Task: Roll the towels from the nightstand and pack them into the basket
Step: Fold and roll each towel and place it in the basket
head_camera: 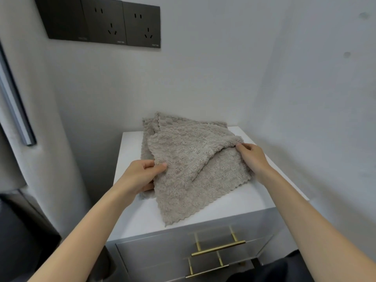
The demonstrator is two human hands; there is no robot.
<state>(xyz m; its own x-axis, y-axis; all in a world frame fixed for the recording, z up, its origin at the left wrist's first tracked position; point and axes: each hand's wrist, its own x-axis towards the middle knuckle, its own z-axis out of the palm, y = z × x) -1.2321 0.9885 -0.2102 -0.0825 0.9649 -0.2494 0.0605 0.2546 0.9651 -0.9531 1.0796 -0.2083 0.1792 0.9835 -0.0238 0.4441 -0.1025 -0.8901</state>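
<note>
Your two bare arms reach up to the soft, fluffy beige towel (183, 159) on top of the white nightstand (138, 216). Your left hand (140, 176) pinches its left edge with thumb and curled fingers. Your right hand (252, 157) pinches its right edge the same way. What looks like a second beige towel (227, 171) lies under it. If you pull fast, the fluffy cloth may stick, drag that one along and drop it off the front. No basket shows here.

Fluffy beige towels (183, 169) lie unrolled, stacked askew on the white nightstand (138, 216) before me; the top 1 is rumpled, its edges raised.
</note>
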